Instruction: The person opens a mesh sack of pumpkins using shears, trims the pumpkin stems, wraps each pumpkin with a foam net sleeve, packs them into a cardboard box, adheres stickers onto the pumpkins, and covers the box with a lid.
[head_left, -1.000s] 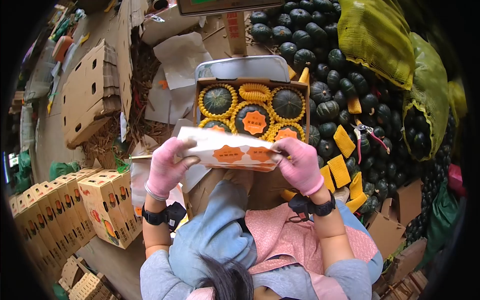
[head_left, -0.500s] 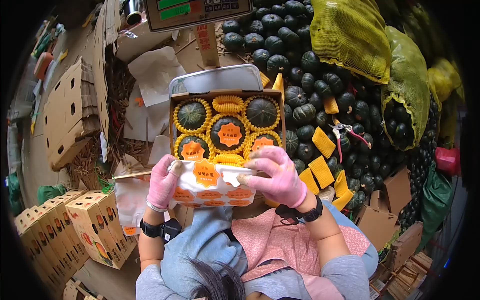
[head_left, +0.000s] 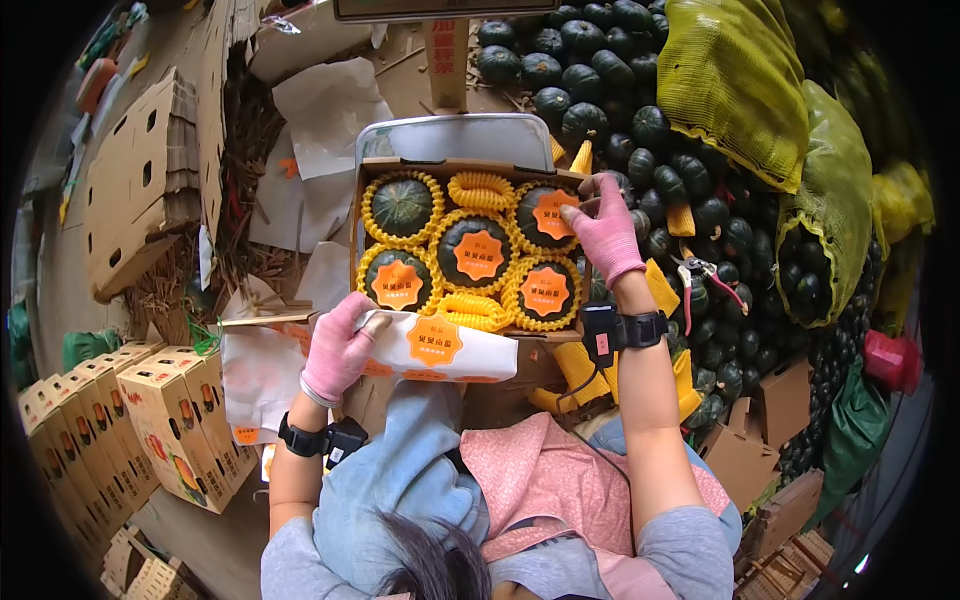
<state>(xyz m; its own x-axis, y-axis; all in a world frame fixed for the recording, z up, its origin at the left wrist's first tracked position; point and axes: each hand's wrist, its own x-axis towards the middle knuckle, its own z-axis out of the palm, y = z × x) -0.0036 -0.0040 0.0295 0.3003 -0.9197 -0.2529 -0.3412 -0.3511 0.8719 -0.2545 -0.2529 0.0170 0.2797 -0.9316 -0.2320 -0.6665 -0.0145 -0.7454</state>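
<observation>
An open cardboard box (head_left: 355,225) holds dark green pumpkins (head_left: 402,206) in yellow foam nets. Several carry orange star-shaped stickers, among them the middle pumpkin (head_left: 472,256). At the box's near left corner, my left hand (head_left: 338,350), in a pink glove, is closed on a white sticker sheet (head_left: 480,350) with orange stickers on it. My right hand (head_left: 612,228), also gloved, is at the far right pumpkin, its thumb and fingers on an orange sticker (head_left: 553,215) there. Two yellow foam nets (head_left: 482,190) fill gaps between the pumpkins.
Beneath the box is a scale's metal platform (head_left: 450,140). Loose pumpkins (head_left: 585,120) are heaped on the right with pruning shears (head_left: 700,285) and yellow mesh sacks (head_left: 735,80). Printed cartons (head_left: 180,425) stand at the left, near stacked flat cardboard (head_left: 135,200).
My right hand has moved from the sticker sheet up to the far right pumpkin, where an orange sticker now shows. My left hand still holds the sheet, now lower in front of the box.
</observation>
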